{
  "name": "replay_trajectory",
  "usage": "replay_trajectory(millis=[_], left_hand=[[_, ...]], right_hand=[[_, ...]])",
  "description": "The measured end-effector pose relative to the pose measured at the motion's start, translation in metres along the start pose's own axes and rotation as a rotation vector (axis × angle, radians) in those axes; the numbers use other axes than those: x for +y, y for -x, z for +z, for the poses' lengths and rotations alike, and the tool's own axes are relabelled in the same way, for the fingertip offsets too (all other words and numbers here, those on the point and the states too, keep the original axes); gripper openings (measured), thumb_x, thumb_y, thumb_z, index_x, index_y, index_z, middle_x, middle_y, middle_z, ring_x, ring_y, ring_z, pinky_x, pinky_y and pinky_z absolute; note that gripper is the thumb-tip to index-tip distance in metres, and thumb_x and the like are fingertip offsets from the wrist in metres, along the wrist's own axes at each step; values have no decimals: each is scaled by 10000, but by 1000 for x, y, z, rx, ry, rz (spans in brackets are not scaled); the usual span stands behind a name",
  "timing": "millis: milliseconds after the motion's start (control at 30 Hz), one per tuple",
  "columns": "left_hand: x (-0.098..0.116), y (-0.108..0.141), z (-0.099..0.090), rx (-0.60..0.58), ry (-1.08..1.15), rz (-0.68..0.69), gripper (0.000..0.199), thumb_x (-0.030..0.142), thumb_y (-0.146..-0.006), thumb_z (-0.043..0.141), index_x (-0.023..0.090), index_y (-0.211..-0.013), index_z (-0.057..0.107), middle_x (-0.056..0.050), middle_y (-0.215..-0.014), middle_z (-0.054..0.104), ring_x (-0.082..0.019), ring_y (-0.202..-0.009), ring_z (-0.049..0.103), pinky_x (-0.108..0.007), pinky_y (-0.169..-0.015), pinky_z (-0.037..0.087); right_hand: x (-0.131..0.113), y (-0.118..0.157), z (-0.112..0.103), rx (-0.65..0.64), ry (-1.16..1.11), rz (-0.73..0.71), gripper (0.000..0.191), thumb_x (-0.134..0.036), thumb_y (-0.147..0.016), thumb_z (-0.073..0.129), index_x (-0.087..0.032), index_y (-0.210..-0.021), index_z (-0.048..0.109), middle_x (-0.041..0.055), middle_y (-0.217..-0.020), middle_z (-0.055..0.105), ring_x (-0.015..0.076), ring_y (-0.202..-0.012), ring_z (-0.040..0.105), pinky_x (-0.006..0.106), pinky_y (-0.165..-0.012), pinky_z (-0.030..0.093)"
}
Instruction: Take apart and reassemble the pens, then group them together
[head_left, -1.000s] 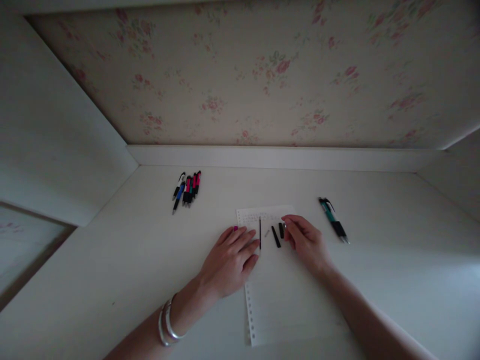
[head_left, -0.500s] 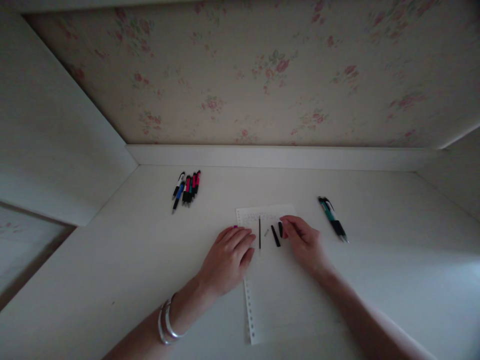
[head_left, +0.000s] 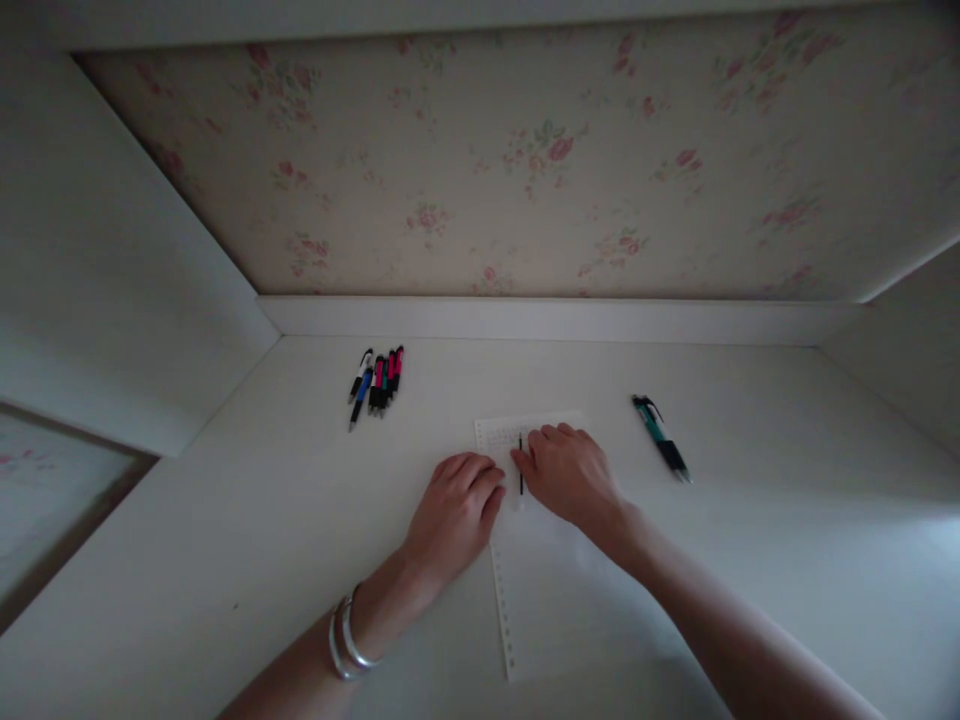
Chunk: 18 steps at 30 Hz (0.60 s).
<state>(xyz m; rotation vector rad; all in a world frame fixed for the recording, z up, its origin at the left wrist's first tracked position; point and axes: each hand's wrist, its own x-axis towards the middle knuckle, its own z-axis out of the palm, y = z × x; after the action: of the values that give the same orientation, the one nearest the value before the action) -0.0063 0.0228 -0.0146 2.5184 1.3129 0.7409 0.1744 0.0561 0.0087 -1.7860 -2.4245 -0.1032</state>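
Observation:
My left hand (head_left: 454, 515) rests palm down at the left edge of a sheet of punched paper (head_left: 559, 600). Its fingers lie loosely bent and its thumb stands apart; what is under the palm is hidden. A thin black pen refill (head_left: 521, 482) lies upright in view on the sheet, between the two hands. My right hand (head_left: 570, 470) is over the paper just right of the refill, fingers curled, thumb tip beside the refill. Whatever those fingers hold is hidden, and the hand covers the area where small black pen parts lay.
Several click pens (head_left: 379, 382) with pink, blue, green and white barrels lie together at the back left. Teal and black pens (head_left: 663, 438) lie side by side on the right. A white ledge (head_left: 480, 318) and flowered wall (head_left: 450, 170) close off the back of the white desk (head_left: 300, 520).
My right hand has moved left across the sheet to the refill, covering the black pen parts and small grey piece. My left hand stays nearly in place; the pink bit at its fingertips no longer shows.

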Motion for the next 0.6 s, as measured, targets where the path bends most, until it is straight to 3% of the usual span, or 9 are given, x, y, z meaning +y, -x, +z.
replay_trajectory(millis=[133, 333, 600], left_hand=[[2, -4, -1, -40, -20, -17, 269, 154, -929, 590, 204, -1189, 636, -61, -1114, 686, -246, -1065, 585, -444, -969, 453], [4, -7, 0, -51, -70, -29, 146, 205, -945, 601, 230, -1061, 686, -32, -1074, 702, -235, -1029, 590, -422, -922, 427], [9, -6, 4, -30, -186, 39, 124, 236, -971, 568, 205, -935, 682, -22, -926, 720, -227, -912, 599, -434, -881, 391]], right_hand=[[-7, -5, 2, -53, 44, -55, 296, -236, -965, 464, -150, -828, 712, 156, -851, 738, 286, -833, 662, 382, -719, 407], [-13, -8, -1, -106, 65, -132, 208, -100, -882, 520, -116, -823, 718, 158, -846, 731, 296, -829, 664, 396, -738, 399], [-14, -14, -4, -139, 54, -155, 222, -76, -874, 541, -135, -744, 710, 145, -826, 735, 281, -824, 683, 370, -726, 403]])
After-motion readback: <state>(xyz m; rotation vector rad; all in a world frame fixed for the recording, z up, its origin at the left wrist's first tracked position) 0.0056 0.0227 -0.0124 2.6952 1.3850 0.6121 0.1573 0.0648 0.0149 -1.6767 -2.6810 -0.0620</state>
